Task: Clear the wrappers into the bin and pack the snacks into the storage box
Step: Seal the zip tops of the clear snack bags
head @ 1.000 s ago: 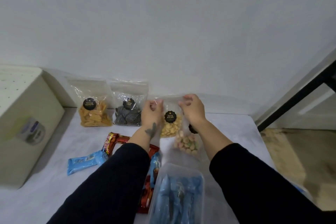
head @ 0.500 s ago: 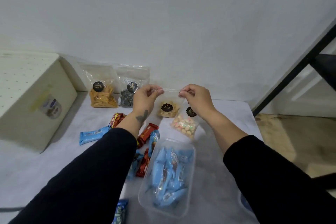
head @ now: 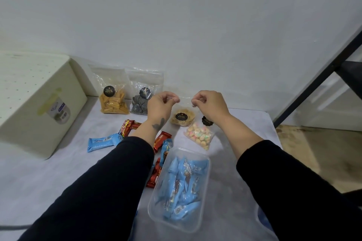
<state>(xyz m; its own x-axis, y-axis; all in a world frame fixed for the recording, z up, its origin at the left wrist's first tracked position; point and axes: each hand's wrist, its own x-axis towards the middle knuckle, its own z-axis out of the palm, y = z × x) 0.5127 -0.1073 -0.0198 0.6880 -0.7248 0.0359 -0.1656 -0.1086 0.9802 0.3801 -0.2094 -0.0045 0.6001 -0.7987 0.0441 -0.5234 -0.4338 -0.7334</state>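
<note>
My left hand [head: 161, 104] and my right hand [head: 208, 102] pinch the two top corners of a clear bag of yellow crackers [head: 182, 118], which hangs just above the table. A bag of pastel puffs [head: 199, 136] lies under it on the right. A clear storage box [head: 181, 189] near me holds several blue snack bars. Bags of orange sticks [head: 112, 99] and dark striped cookies [head: 142, 101] lean on the wall. A blue bar [head: 102, 142] and red bars [head: 128, 127] lie loose on the white table [head: 49, 182].
A cream perforated bin [head: 35, 99] stands at the left on the table. A black metal frame [head: 317, 82] rises at the right, beside the table's right edge and a brown floor. Another clear container's rim [head: 262, 219] shows at lower right.
Both hands lifted the cracker bag off the table by its top edge and drew it slightly nearer. The camera view tilted down, showing more of the storage box.
</note>
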